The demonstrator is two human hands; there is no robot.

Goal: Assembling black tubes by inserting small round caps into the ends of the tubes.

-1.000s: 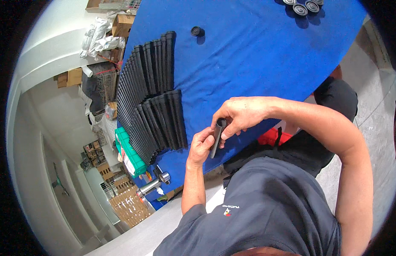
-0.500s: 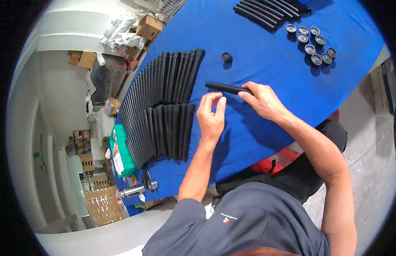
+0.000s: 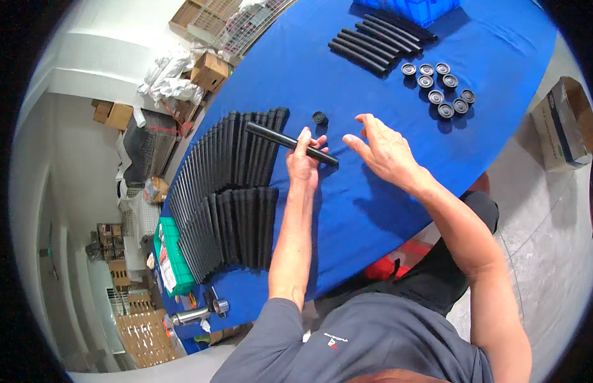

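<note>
Gripping a black tube (image 3: 291, 144) in our left hand (image 3: 304, 165), we hold it over the blue table (image 3: 373, 210), beside the tube rows (image 3: 229, 191); our right hand (image 3: 384, 150) hovers open, empty.

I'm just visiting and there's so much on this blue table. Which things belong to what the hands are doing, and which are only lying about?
In hand:
- long black tube, in the left hand's grip
- right hand, open beside it
- small black round cap close by
- rows of black tubes laid side by side

Lying about:
- cardboard boxes
- green tray
- shiny metal cylinder
</note>
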